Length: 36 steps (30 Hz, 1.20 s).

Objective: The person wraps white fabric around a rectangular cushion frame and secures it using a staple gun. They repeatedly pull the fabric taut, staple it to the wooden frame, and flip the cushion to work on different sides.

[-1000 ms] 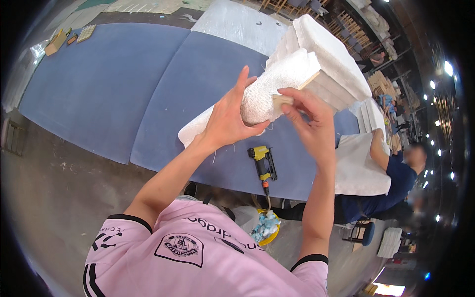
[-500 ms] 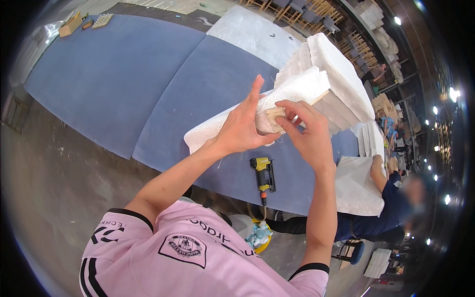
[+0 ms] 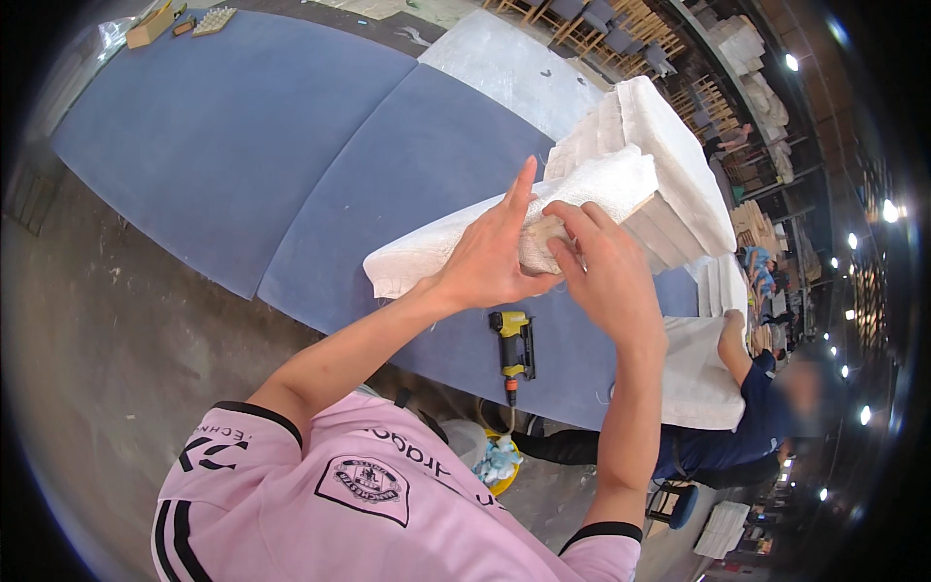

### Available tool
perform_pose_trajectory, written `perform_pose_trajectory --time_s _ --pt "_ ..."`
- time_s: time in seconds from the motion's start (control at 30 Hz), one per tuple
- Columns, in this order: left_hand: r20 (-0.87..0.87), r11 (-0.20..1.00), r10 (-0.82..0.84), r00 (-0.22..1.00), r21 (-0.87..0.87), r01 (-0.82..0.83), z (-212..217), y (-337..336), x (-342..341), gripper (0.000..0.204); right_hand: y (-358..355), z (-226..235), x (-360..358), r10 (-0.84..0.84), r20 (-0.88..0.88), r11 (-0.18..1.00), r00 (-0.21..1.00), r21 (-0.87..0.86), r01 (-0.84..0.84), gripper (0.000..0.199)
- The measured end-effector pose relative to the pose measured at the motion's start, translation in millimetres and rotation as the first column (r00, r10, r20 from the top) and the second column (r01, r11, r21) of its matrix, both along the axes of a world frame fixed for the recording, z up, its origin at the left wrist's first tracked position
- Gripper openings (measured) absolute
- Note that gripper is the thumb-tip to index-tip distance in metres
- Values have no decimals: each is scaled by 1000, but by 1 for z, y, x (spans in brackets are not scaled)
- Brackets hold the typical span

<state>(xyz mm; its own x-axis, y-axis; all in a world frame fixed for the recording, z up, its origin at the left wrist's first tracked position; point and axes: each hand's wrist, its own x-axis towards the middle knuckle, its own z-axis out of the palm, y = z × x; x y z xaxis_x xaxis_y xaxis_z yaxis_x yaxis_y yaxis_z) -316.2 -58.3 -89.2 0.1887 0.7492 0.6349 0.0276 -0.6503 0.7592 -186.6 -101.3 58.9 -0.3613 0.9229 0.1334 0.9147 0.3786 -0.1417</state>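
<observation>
A white fabric-covered panel [image 3: 596,184] with bare wood along its edge is held up above the blue tabletop. My left hand [image 3: 487,250] wraps round its near end, thumb stretched upward and the other fingers curled beneath. The thumb and fingertips of my right hand [image 3: 609,272] are closed at that same end, on the fabric's edge over a pale wooden part [image 3: 541,233]. Part of this end is hidden behind my fingers. Just nearer to me, a yellow and black staple gun [image 3: 514,344] lies on the table, its hose attached.
Stacked white padded panels [image 3: 679,165] stand beyond my right hand. A co-worker in dark blue [image 3: 718,448] leans at the table's right side, an arm on a white cover [image 3: 693,364]. A wooden box [image 3: 150,27] sits at the far left of the blue table [image 3: 223,145].
The wooden part at the panel's end shows less, with fabric and my right fingers now over more of it. My right fingertips have shifted slightly; the left hand keeps its hold.
</observation>
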Motion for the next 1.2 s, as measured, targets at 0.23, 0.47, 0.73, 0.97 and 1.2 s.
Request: perform_pose_trajectory --time_s 0.23,0.47,0.73,0.97,1.2 --pt "-10 999 -28 1000 41 29 2 0 -5 135 6 2 -1 -16 -55 995 998 -104 10 25" --pt "-36 998 -54 998 -32 53 6 6 -13 138 21 -9 21 22 -398 963 917 -237 -126 29" --pt "-170 1000 21 985 16 -18 36 41 -38 82 -66 -280 113 -676 -721 713 -151 -692 111 36" --pt "-226 983 164 960 -46 -179 37 57 -47 68 -39 -414 101 -663 -678 691 -319 -717 87 59" --pt "-249 967 256 934 73 -245 41 51 -37 65 -37 -446 145 -858 -272 497 435 -229 837 72"
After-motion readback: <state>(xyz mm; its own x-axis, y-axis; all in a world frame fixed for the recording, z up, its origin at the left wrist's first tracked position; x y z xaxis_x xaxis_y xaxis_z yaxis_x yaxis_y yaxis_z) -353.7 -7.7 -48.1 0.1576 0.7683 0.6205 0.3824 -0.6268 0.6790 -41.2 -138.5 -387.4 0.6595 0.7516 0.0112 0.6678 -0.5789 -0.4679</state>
